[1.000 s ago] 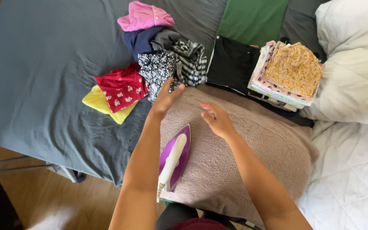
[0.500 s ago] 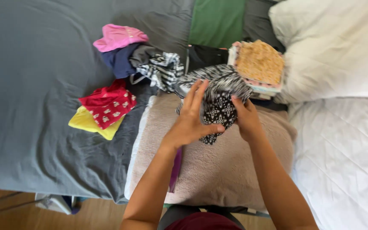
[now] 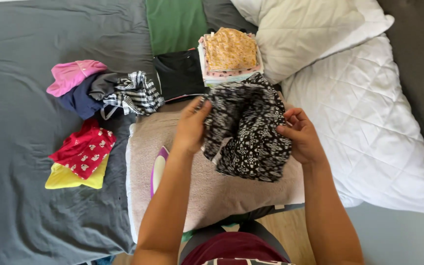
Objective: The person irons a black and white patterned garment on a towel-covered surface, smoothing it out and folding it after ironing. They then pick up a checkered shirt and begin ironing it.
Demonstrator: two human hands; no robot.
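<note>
Two hands (image 3: pixel 191 128) (image 3: pixel 303 139) on patterned garment (image 3: pixel 247 130)

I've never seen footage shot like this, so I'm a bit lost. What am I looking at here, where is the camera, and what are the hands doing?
There is no machine: a person wears a camera on the head, looking down at their own two arms. Both the left hand and the right hand grip a black and white patterned garment, held up over a beige towel spread on a grey bed. A purple and white iron lies on the towel beside the left arm. Loose clothes lie to the left, among them a red patterned piece on a yellow one. A folded stack and white pillows lie further back and right.
</note>
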